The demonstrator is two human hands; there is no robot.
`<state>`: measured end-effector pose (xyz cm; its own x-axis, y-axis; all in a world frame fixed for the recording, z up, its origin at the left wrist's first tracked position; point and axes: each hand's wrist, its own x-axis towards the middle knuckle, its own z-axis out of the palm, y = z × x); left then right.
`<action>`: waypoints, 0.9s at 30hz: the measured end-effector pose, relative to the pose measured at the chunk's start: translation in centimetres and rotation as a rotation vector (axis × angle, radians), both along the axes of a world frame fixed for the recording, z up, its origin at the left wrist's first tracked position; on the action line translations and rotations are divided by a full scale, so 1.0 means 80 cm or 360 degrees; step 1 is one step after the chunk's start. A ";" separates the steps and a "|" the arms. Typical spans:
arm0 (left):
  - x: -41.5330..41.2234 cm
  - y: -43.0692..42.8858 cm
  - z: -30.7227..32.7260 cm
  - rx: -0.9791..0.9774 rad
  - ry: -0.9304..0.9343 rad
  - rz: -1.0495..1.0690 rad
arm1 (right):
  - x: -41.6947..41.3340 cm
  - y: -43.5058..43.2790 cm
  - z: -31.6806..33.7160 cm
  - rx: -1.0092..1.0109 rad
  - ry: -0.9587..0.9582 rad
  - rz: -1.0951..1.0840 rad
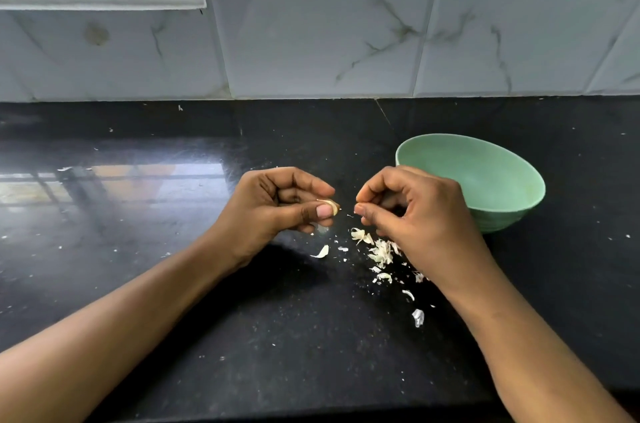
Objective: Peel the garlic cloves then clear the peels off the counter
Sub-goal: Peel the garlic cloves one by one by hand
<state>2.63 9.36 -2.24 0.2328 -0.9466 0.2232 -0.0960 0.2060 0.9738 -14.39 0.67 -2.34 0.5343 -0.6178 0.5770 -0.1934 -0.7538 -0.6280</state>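
- We see the left hand (277,211) curled, its thumb and forefinger pinching a garlic clove (333,206) at their tips, over the black worktop (173,284).
- The right hand (415,214) sits just beside it, clear of the clove. Its fingers are curled in and the thumb tip is pressed to the forefinger tip. Whether a sliver of skin sits between them, we cannot tell.
- Pale peels (381,251) lie scattered on the worktop below the hands. They are thickest under the right hand, with a few loose pieces trailing toward us.
- A green bowl (485,173) stands upright behind the right hand, which covers part of its near rim.
- A grey marbled tile wall (346,24) rises at the back of the worktop.
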 end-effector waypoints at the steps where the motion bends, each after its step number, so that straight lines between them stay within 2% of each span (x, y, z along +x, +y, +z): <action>1: 0.000 0.000 0.000 -0.0001 -0.0006 0.0002 | -0.001 0.001 0.001 0.0013 0.0045 0.0036; 9: 0.000 0.002 0.002 0.0027 -0.0070 0.0009 | -0.004 0.001 0.003 -0.0118 0.0249 0.0133; 14: -0.005 0.004 0.005 0.0036 -0.0058 0.0053 | -0.003 0.001 0.002 -0.0120 0.0141 0.0169; 19: -0.018 0.004 0.015 0.0035 0.0104 0.0102 | 0.001 0.006 0.008 -0.0045 -0.0095 0.0222; 23: -0.020 0.001 0.031 0.0137 0.0248 0.0101 | 0.001 -0.001 0.026 -0.0267 -0.0088 0.0186; 27: -0.023 -0.012 0.040 0.0223 0.0257 0.0066 | -0.003 -0.014 0.035 -0.0410 -0.0081 0.0141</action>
